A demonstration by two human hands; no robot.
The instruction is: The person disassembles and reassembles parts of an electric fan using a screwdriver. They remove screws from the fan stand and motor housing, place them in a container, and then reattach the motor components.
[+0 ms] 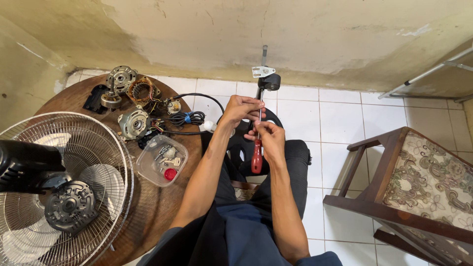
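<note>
My left hand (241,109) grips the black upright pole of a fan stand (259,93), just below its grey bracket head (263,72). My right hand (269,140) holds a screwdriver with a red handle (256,157), its thin shaft pointing up along the pole toward my left hand. The stand's round black base (241,145) rests on the white tiled floor between my knees.
A round wooden table (157,207) at left carries a fan grille with motor (64,197), motor parts (133,123), a coiled black cable (189,118) and a clear plastic tub of small parts (162,160). A wooden chair with patterned cushion (423,187) stands at right.
</note>
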